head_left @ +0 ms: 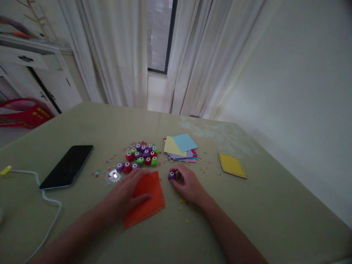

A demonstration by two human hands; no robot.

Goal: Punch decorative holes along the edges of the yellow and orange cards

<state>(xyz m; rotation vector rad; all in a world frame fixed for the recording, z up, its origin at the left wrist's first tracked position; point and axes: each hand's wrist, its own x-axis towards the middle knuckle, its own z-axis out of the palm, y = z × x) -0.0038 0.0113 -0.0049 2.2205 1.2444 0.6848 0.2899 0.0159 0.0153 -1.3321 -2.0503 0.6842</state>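
Observation:
My right hand holds a small purple craft punch between thumb and fingers, just right of an orange sheet of paper. Small holes run along the orange sheet's near edge and part of its right edge. On the left part of that sheet rests my left hand, fingers and thumb apart, holding nothing. Beyond it several purple, red and green craft punches stand in a cluster, their tops white with a dark dot. A clear round disc lies by the cluster's left side.
A stack of coloured paper squares lies behind my right hand. To the right is a yellow square with holes along its edges. A black tablet and white cable lie at left. Paper bits are scattered on the table.

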